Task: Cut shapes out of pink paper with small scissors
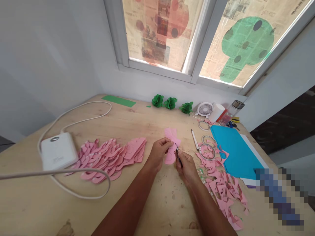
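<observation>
A piece of pink paper [170, 156] with a partly cut, rounded outline is between my two hands, above the middle of the table. My left hand [158, 152] pinches it along its left side with thumb and fingers. My right hand [186, 165] is closed around a pair of dark-handled scissors [179, 159], whose tip meets the paper's right edge; the fingers hide most of the handles. Left of my hands lies a spread pile of pink paper cut-outs [105, 159]. A heap of pink paper scraps [225, 188] lies to the right of my right forearm.
A white power bank [59, 150] with a looping cable [81, 195] sits at left. Green paper flowers [170, 103] and a green strip [118, 100] line the back. At right are a white pen [194, 139], tape rolls [207, 151], a small fan [205, 108], a bottle [231, 113] and a blue folder [237, 150].
</observation>
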A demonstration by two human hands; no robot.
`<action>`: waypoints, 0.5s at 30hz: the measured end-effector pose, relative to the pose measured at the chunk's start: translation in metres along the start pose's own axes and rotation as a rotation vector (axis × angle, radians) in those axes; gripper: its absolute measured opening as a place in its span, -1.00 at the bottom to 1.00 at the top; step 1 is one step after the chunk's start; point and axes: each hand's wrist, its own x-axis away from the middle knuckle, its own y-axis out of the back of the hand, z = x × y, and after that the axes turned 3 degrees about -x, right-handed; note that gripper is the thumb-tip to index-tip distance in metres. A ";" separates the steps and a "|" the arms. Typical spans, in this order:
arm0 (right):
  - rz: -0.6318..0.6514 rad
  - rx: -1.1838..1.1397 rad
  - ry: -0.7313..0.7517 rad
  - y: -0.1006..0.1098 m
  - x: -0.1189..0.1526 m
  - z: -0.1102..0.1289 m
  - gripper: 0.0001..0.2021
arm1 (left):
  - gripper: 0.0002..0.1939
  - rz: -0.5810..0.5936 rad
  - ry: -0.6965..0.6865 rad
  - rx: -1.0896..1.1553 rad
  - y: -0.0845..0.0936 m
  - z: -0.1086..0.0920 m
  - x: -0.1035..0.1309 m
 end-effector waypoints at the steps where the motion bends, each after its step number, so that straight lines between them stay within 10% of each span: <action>1: -0.001 -0.001 0.005 0.000 0.000 0.000 -0.61 | -0.80 0.002 0.006 0.010 0.000 0.000 0.001; 15: -0.008 -0.013 0.030 0.001 0.000 -0.002 -0.62 | -0.80 -0.001 0.057 0.086 -0.005 0.001 0.005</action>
